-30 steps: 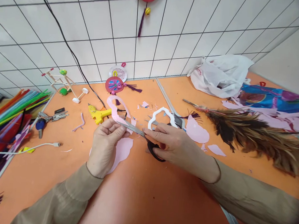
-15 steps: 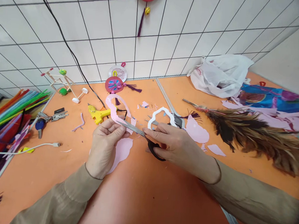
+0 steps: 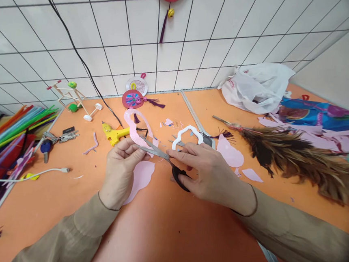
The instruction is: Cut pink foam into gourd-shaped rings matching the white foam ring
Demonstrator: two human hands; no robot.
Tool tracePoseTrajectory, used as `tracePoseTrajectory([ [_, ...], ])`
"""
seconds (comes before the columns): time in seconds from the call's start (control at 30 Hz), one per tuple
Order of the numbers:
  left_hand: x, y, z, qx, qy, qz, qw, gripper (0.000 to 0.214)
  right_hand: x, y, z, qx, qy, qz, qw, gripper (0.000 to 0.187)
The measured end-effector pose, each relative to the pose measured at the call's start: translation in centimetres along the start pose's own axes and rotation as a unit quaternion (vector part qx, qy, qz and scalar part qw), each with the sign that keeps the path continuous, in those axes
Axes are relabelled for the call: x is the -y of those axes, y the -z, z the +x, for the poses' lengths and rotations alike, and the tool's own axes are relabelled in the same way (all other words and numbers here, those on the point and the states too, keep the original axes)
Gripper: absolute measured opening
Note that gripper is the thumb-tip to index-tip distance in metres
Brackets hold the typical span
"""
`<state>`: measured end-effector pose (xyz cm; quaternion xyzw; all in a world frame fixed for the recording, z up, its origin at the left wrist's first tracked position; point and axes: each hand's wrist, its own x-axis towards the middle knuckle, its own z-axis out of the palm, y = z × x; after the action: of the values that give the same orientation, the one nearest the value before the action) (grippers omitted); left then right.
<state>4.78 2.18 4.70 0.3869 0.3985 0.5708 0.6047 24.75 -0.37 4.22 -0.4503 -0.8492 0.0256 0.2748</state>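
Note:
My left hand [image 3: 121, 169] pinches a pink paper ring [image 3: 132, 128] with a wavy outline, its loop standing up above my fingers. Black-handled scissors [image 3: 160, 153] are in my right hand [image 3: 203, 170], their blades parted around the lower edge of the ring near my left fingertips. Beneath my left hand lies a pink paper piece [image 3: 141, 179] on the orange table. Just behind my right hand is a white wavy ring [image 3: 189, 130], partly covered by it. A second pair of scissors [image 3: 208, 140] lies there too, mostly hidden.
A yellow glue gun [image 3: 113, 134], keys [image 3: 59, 137] and a white cable [image 3: 51, 170] lie to the left, near colourful pipe cleaners [image 3: 18, 129]. Decorated discs [image 3: 133, 99] rest by the tiled wall. On the right are paper scraps [image 3: 230, 151], a feather duster [image 3: 297, 158] and a white plastic bag [image 3: 257, 87].
The scissor blades have spread apart around the pink ring's edge. Both hands stay in nearly the same place.

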Motion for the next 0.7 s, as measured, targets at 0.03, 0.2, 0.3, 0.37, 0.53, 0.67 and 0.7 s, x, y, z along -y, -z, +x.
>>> tracePoseTrajectory([
  [0.03,0.02,-0.03,-0.03,0.000,0.000,0.001,1.000,0.017,-0.01,-0.02,-0.01,-0.002,0.003,-0.003,1.000,0.031],
  [0.2,0.09,-0.10,-0.22,0.000,0.003,0.006,1.000,0.017,-0.02,-0.08,0.06,-0.004,0.021,-0.024,0.999,0.031],
  [0.3,0.11,-0.03,-0.27,0.003,0.005,0.005,1.000,0.016,-0.01,-0.06,0.09,-0.006,0.030,-0.039,0.999,0.031],
  [0.37,0.13,-0.01,-0.26,0.005,0.006,0.002,1.000,0.016,-0.02,-0.05,0.08,-0.008,0.034,-0.041,0.999,0.031],
  [0.53,0.14,-0.10,-0.19,0.004,0.002,0.010,1.000,0.014,-0.12,-0.03,0.02,0.000,0.038,-0.043,0.998,0.031],
  [0.67,0.15,-0.12,-0.15,0.005,0.004,0.009,1.000,0.015,-0.18,-0.12,0.01,-0.001,0.038,-0.041,0.998,0.029],
  [0.7,0.16,-0.10,-0.15,0.004,0.006,0.009,1.000,0.015,-0.18,-0.16,0.01,0.000,0.036,-0.040,0.999,0.028],
])
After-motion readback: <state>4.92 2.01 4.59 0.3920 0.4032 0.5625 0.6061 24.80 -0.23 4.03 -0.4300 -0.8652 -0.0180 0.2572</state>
